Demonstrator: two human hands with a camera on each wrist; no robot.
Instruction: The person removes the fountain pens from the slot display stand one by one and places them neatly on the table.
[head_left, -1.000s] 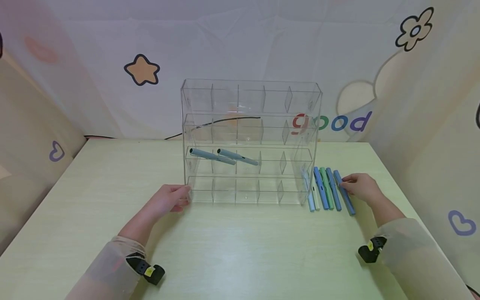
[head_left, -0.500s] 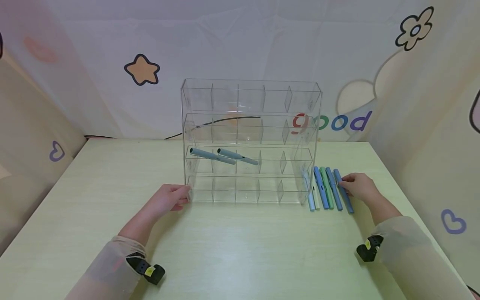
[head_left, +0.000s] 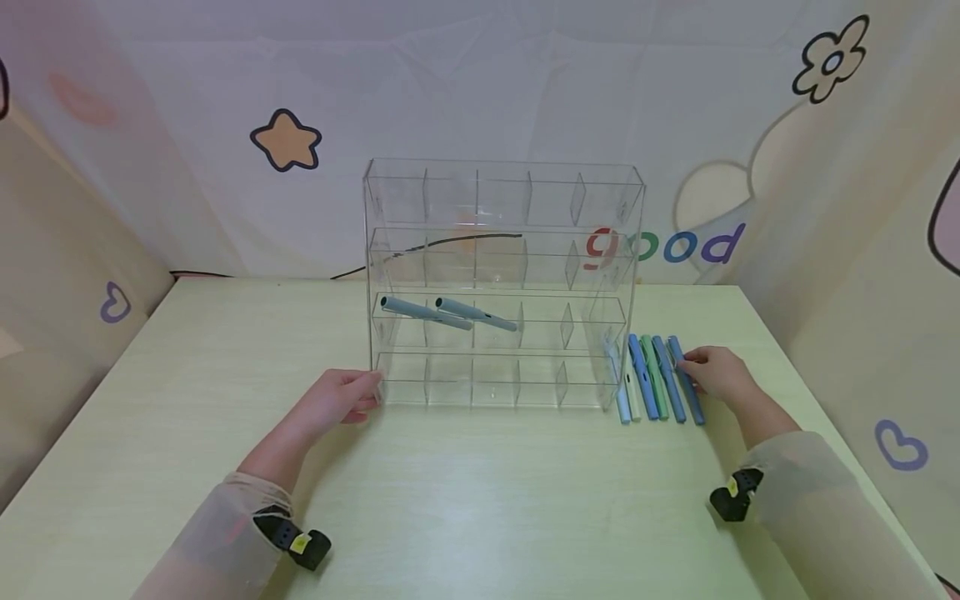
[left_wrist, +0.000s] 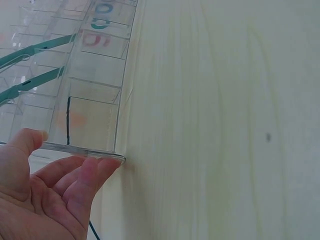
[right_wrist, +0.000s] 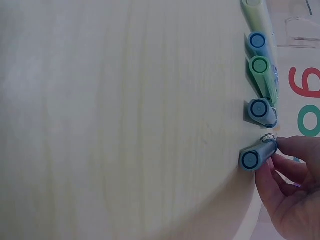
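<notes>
A clear acrylic rack with rows of compartments stands on the table. Two grey-blue pens lie slanted in its third tier from the top. My left hand holds the rack's lower left edge, thumb and fingers at its side wall. At the right, my right hand pinches a blue pen between thumb and fingertips, at the right end of a row of pens. Beside it lie another blue pen and a green pen; the right wrist view shows their round ends.
Further left in the row are a blue pen, a whitish pen and a light blue pen, close to the rack's right side. A printed cloth hangs behind the table. Cloth walls also rise at both sides.
My right hand has shifted slightly left, bringing the blue pen closer to the row and more in line with it. My left hand and the rack have stayed put.
</notes>
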